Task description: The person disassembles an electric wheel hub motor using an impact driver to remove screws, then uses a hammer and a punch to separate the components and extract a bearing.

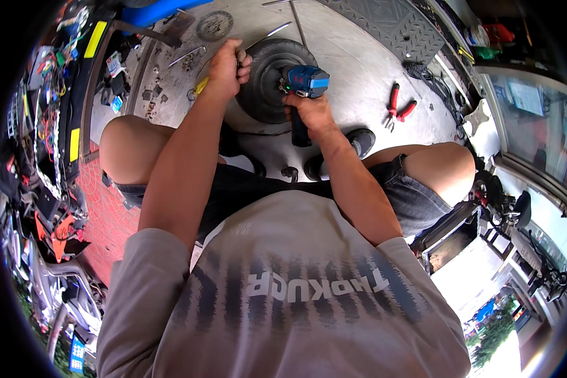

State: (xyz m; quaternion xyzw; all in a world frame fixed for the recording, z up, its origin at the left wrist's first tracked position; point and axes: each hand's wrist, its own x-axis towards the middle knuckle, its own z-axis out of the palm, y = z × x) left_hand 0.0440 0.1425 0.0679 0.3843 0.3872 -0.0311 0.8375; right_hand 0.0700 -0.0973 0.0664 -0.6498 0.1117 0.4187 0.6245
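A small black-tyred wheel lies flat on the floor between my feet. My right hand grips a blue and black cordless drill by its handle, with its front end over the wheel's hub. At the wheel's left edge my left hand is closed, fingers curled; whatever it may hold is hidden. Next to that wrist shows a yellow piece, partly covered. A slim metal bar lies at the far edge of the tyre.
Red-handled pliers lie spread on the floor to the right. Farther left are a thin metal rod and a round dark disc. A grey textured mat lies at the far right. Shelving with tangled wires lines the left.
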